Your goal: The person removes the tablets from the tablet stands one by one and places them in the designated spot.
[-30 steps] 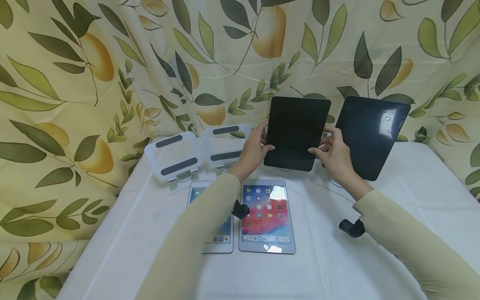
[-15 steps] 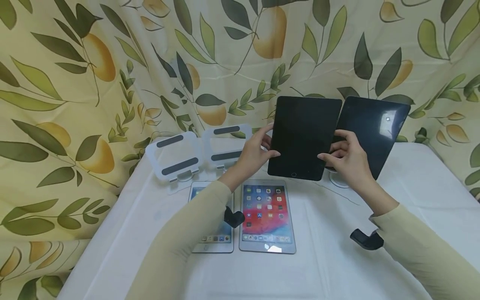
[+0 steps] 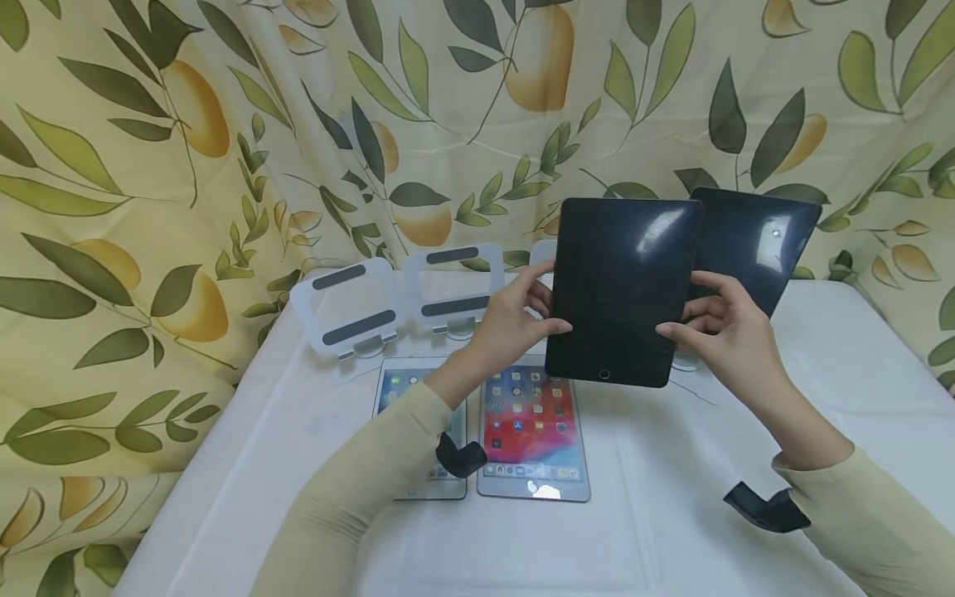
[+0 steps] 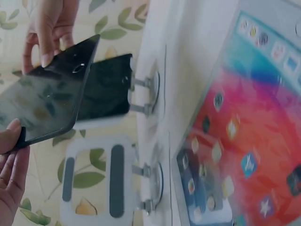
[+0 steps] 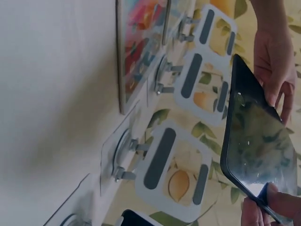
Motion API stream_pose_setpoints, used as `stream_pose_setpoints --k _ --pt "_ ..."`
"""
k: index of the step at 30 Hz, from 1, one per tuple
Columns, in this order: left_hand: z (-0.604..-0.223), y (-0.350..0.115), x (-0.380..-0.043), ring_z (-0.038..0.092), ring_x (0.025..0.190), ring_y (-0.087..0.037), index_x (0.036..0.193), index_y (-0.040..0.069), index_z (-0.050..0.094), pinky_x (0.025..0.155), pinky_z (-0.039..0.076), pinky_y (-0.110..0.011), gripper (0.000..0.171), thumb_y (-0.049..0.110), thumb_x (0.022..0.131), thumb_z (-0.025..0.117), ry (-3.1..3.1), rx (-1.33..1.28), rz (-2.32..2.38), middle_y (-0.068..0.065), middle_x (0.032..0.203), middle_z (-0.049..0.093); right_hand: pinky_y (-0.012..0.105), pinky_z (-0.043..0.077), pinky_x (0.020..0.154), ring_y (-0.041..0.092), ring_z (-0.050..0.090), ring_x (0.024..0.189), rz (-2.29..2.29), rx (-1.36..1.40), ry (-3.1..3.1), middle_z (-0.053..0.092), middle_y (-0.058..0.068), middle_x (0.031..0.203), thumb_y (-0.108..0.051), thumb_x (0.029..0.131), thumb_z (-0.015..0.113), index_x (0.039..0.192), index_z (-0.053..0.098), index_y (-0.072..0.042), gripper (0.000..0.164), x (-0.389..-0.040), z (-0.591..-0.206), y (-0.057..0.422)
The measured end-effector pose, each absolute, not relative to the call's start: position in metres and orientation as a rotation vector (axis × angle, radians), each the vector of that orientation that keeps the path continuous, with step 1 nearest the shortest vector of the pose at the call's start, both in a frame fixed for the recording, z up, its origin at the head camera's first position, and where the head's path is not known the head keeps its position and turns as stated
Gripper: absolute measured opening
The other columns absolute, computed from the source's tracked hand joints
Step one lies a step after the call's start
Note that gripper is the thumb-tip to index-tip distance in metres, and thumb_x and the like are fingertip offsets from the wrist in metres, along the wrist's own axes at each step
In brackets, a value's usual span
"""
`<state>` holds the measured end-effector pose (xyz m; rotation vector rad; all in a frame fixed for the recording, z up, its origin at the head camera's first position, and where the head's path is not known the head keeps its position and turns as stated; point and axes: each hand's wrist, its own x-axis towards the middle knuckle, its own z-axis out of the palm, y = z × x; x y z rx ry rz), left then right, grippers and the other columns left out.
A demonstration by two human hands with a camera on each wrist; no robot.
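Note:
A black tablet [image 3: 622, 290] with a dark screen is held up over the table by both hands. My left hand [image 3: 511, 319] pinches its left edge, thumb on the front and fingers behind. My right hand [image 3: 734, 332] grips the right edge in the same way. In the right wrist view the held tablet [image 5: 258, 141] is clear of the white stand [image 5: 171, 169] with grey pads. Partly hidden behind it in the head view, a second black tablet [image 3: 768, 240] leans on a stand at the right.
Two white tablet stands [image 3: 351, 311] [image 3: 455, 286] stand at the back left. Two white-framed tablets with lit screens lie on the table before me, one [image 3: 533, 431] in the middle and another [image 3: 403, 377] partly under my left arm. A patterned curtain [image 3: 477, 166] hangs behind the white-covered table [image 3: 634, 531].
Both hands have carried the black tablet rightward and toward me, away from its stand's place. It now overlaps the tablet at the right more. The lit tablets have not moved.

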<state>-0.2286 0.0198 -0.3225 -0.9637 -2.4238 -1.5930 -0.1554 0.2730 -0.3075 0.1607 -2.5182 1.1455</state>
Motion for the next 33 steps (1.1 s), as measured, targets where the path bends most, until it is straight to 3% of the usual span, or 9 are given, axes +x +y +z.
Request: stream_pose_setpoints --k 8,18,25,33 --pt "-0.33 0.026 -0.209 0.059 0.081 -0.014 0.139 0.004 0.04 0.066 0.051 -0.016 0.076 0.005 0.074 0.079 -2.402 -1.015 -1.699 -0.009 0.093 0.057 0.008 0.048 0.061 -0.007 0.059 0.064 1.185 0.112 -2.577 0.055 -0.024 0.081 -0.005 0.078 0.076 0.141 0.034 0.002 0.076 -0.134 -0.312 0.287" --pt "-0.349 0.044 -0.18 0.057 0.076 -0.003 0.139 0.011 0.041 0.069 0.049 -0.015 0.077 0.012 0.073 0.082 -2.554 -0.837 -1.884 0.0 0.091 0.056 0.01 0.05 0.061 -0.004 0.061 0.066 1.297 0.046 -2.587 0.057 -0.018 0.083 -0.003 0.08 0.074 0.142 0.036 0.003 0.072 -0.107 -0.333 0.308" --pt "-0.368 0.056 -0.169 0.056 0.075 0.0 0.139 0.011 0.041 0.065 0.048 -0.014 0.078 0.013 0.072 0.082 -2.592 -0.785 -1.924 0.003 0.09 0.057 0.009 0.048 0.063 0.001 0.061 0.065 1.36 -0.095 -2.653 0.058 -0.026 0.082 -0.009 0.083 0.073 0.143 0.035 0.001 0.072 -0.1 -0.353 0.321" --pt "-0.393 0.063 -0.167 0.056 0.076 0.002 0.138 0.009 0.044 0.067 0.048 -0.014 0.076 0.016 0.073 0.082 -2.649 -0.724 -1.984 0.005 0.089 0.056 0.018 0.052 0.06 0.003 0.063 0.067 1.466 -0.058 -2.704 0.061 -0.021 0.082 -0.007 0.083 0.072 0.142 0.037 0.003 0.069 -0.103 -0.374 0.33"
